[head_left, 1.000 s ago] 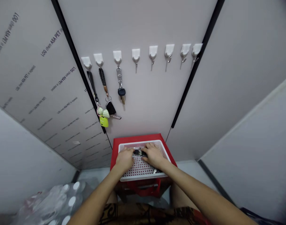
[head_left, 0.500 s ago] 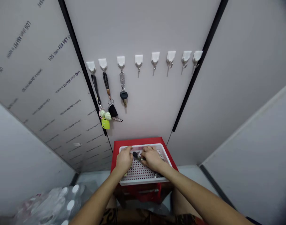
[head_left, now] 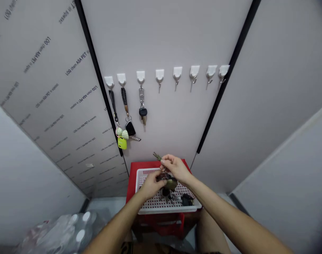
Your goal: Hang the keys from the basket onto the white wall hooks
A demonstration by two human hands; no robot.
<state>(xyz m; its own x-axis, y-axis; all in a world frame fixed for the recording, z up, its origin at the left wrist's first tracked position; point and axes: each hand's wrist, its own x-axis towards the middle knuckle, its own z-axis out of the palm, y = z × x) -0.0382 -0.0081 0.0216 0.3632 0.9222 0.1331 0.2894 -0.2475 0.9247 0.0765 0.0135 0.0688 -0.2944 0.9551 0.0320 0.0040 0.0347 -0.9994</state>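
Observation:
Both hands are closed on one bunch of keys (head_left: pixel 166 192) above the white basket (head_left: pixel 174 210). In my right hand (head_left: pixel 177 169), between thumb and fingers, is the upper end of the bunch, where a thin greenish braided cord (head_left: pixel 157 156) sticks out to the upper left. My left hand (head_left: pixel 152 185) pinches the lower part, by a brownish-olive pouch-like piece (head_left: pixel 172 183). Several metal keys and a dark key head dangle below it. Lying in the basket to the right is a black key fob (head_left: pixel 187 199).
White hooks line the wall; keys with a lime fob (head_left: pixel 122 143), a black car key (head_left: pixel 130 128) and a dark-headed key (head_left: pixel 143 112) hang from the three left ones. A red stool (head_left: pixel 131 176) carries the basket. Wrapped bottles (head_left: pixel 80 234) stand lower left.
Both hands have come up from inside the basket with a bunch of keys. My right hand has risen with the cord end, and my left hand has moved right. The view has shifted slightly.

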